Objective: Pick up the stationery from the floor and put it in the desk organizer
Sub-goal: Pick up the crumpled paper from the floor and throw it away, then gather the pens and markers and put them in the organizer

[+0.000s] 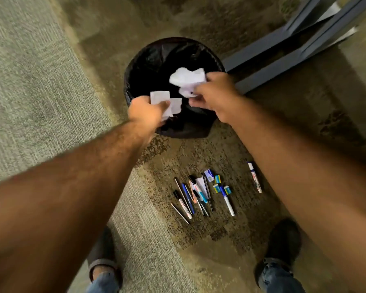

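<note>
**Paper over the bin, pens on the carpet**

From the head camera, the black-lined waste bin has its near rim hidden behind both hands, and its bottom is too dark to read. The left hand reaches out over the bin's near edge, fingers pinched on flat white paper slips. The right hand, over the bin's right side, clutches crumpled white paper. The stationery, pens, markers and small erasers, lies on the carpet on the near side of the bin, one marker apart to the right. Labels are too blurred to read.
</note>
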Demonstrator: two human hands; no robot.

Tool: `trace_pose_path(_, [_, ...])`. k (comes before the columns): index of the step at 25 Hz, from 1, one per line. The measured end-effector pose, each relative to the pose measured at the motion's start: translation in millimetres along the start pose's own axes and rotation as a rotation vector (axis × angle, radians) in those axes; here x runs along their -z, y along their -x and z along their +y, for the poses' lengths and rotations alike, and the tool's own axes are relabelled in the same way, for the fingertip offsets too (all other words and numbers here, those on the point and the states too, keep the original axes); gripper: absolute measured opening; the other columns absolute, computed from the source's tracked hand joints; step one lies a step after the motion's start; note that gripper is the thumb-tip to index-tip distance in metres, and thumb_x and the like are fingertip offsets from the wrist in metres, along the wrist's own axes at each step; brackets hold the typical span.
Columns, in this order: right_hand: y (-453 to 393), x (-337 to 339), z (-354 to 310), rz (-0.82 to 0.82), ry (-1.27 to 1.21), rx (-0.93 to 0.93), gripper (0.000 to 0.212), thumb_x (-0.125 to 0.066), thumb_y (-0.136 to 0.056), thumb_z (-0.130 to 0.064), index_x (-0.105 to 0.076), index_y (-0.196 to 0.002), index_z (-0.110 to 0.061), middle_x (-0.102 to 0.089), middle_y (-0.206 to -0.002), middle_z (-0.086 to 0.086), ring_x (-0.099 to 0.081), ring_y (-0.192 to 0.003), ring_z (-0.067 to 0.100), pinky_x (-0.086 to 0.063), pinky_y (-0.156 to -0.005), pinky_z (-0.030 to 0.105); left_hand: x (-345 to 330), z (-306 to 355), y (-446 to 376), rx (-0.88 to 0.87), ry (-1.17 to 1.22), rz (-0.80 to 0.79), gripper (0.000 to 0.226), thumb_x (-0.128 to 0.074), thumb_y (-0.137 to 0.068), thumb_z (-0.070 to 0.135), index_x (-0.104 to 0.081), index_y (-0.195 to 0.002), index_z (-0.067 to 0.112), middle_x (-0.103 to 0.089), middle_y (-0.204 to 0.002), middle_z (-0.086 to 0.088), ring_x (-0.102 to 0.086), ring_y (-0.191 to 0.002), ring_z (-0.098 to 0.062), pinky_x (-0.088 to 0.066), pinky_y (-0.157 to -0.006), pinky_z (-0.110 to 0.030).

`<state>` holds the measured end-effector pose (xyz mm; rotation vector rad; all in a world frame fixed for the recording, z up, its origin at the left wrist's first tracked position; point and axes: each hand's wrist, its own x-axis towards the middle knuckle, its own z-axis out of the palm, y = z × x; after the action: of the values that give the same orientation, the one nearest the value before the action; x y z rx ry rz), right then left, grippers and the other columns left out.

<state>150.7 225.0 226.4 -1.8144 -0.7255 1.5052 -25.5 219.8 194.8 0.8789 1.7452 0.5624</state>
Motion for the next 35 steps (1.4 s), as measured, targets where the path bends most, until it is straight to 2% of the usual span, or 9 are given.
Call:
trace_pose_path(5, [-15.1, -9.2, -5.6, -0.118, 0.198, -0.100, 0.029, -0.055, -0.101, 0.006, -0.066, -0.124, -0.009, -0.067, -0.097, 0.011, -0.073, -0.077, 0.022, -0.064, -0.057, 0.025, 2.7, 1.7, -22.7, 0.002, 0.102, 0.000, 0.012, -0.061, -0.103, 0.022, -0.072, -0.107, 0.018, -0.072, -0.102, -0.003, -0.068, -0.093, -0.020, -0.062, -0.094, -0.041])
trace_pose_path(7, [-12.2, 3.0, -0.3, -0.080, 0.208, -0.053, 0.024, -0.057, -0.102, 0.000, -0.067, -0.121, -0.012, -0.070, -0.106, 0.010, -0.077, -0.088, 0.022, -0.065, -0.066, 0.025, -0.6, -3.7, -13.9, -0.048, 0.116, -0.020, 0.014, -0.060, -0.104, 0.021, -0.073, -0.110, 0.020, -0.073, -0.105, 0.002, -0.071, -0.095, -0.013, -0.063, -0.084, -0.030])
trace_pose_path(10, [6.6, 29.1, 25.2, -0.026, 0.188, 0.044, 0.017, -0.064, -0.100, -0.009, -0.071, -0.114, -0.015, -0.078, -0.108, 0.006, -0.080, -0.090, 0.016, -0.066, -0.076, 0.026, -2.7, -21.2, 11.7, -0.127, 0.151, -0.056, 0.011, -0.063, -0.101, 0.017, -0.073, -0.107, 0.017, -0.077, -0.102, -0.001, -0.075, -0.094, -0.018, -0.063, -0.084, -0.032])
trace_pose_path(16, [57.0, 101.4, 163.3, 0.105, 0.228, -0.047, 0.017, -0.070, -0.097, -0.008, -0.072, -0.098, -0.025, -0.080, -0.098, 0.000, -0.076, -0.080, 0.009, -0.063, -0.073, 0.025, -17.4, -110.9, 65.9, -0.217, 0.015, -0.231, 0.008, -0.066, -0.098, 0.013, -0.073, -0.100, 0.017, -0.082, -0.089, -0.003, -0.079, -0.074, -0.018, -0.062, -0.057, -0.028])
trace_pose_path(21, [50.4, 135.3, 300.1, 0.206, 0.413, -0.186, 0.015, -0.067, -0.095, -0.002, -0.074, -0.104, -0.011, -0.078, -0.105, 0.019, -0.070, -0.077, 0.017, -0.054, -0.065, 0.025, -49.1, -214.9, 59.3, -0.067, -0.187, -0.275, 0.003, -0.070, -0.098, 0.016, -0.072, -0.099, 0.014, -0.081, -0.089, -0.003, -0.079, -0.080, -0.022, -0.064, -0.067, -0.040])
trace_pose_path(23, [39.0, 147.2, 344.6, 0.261, 0.575, -0.170, 0.022, -0.067, -0.093, 0.002, -0.073, -0.113, -0.003, -0.076, -0.111, 0.024, -0.071, -0.089, 0.027, -0.056, -0.071, 0.031, -60.3, -256.9, 52.2, 0.007, -0.276, -0.245, 0.009, -0.071, -0.098, 0.021, -0.073, -0.100, 0.013, -0.081, -0.094, -0.006, -0.079, -0.086, -0.027, -0.067, -0.076, -0.048])
trace_pose_path(26, [17.6, 164.3, 388.8, 0.269, 0.984, -0.144, 0.044, -0.075, -0.088, -0.008, -0.063, -0.129, -0.001, -0.065, -0.132, 0.024, -0.062, -0.122, 0.041, -0.051, -0.105, 0.043, -71.6, -304.7, 44.2, 0.146, -0.347, -0.146, 0.016, -0.070, -0.097, 0.019, -0.075, -0.096, 0.004, -0.080, -0.096, -0.017, -0.077, -0.084, -0.034, -0.066, -0.081, -0.053])
trace_pose_path(30, [-2.8, 171.1, 422.3, 0.310, 1.143, -0.224, 0.079, -0.085, -0.084, -0.024, -0.044, -0.148, -0.002, -0.048, -0.151, 0.024, -0.049, -0.138, 0.043, -0.043, -0.111, 0.047, -83.7, -344.0, 40.1, 0.350, -0.349, -0.165, 0.017, -0.073, -0.098, 0.022, -0.070, -0.083, 0.013, -0.080, -0.095, -0.011, -0.077, -0.085, -0.024, -0.065, -0.070, -0.035])
trace_pose_path(35, [-1.4, 163.9, 433.2, 0.324, 0.902, -0.116, 0.027, -0.071, -0.093, -0.011, -0.065, -0.118, -0.009, -0.071, -0.121, 0.019, -0.067, -0.110, 0.037, -0.050, -0.085, 0.037, -84.6, -365.8, 40.2, 0.365, -0.401, -0.146, 0.017, -0.081, -0.091, 0.029, -0.073, -0.089, 0.014, -0.080, -0.083, -0.003, -0.079, -0.070, -0.015, -0.065, -0.056, -0.031])
